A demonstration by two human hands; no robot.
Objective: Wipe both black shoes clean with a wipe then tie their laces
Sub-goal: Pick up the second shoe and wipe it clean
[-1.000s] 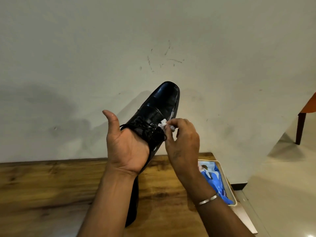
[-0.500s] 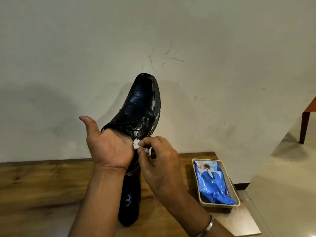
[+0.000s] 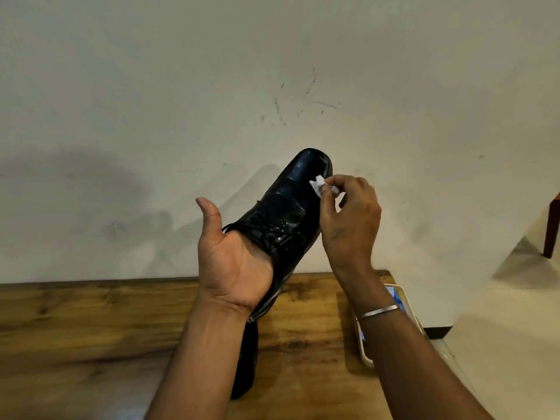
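Holding the raised shoe (image 3: 291, 207) above the far edge of the table (image 3: 91, 328), the left hand (image 3: 233, 268) shows its palm to the camera. Its thumb stands straight and free, while its fingers are hidden in or behind the shoe's opening, so their curl cannot be told. The shoe is tilted, with its toe up and to the right against the pale wall (image 3: 151, 101). Its laces (image 3: 272, 234) cross the throat; whether they are knotted cannot be told.

The right hand (image 3: 348, 225) has its fingertips drawn together, pinching a small white wipe (image 3: 317, 184). The wipe touches the right side of the toe cap. A thin metal bracelet (image 3: 378, 312) circles the right wrist.

A second shoe (image 3: 245, 368), also black, lies on the table toward its near edge and is partly covered by the left forearm. At the right edge of the table sits a cream tray (image 3: 365, 356) holding a blue packet (image 3: 397, 298), both largely hidden by the right forearm. A dark red chair leg (image 3: 551, 228) stands on the floor beyond the table's right edge.
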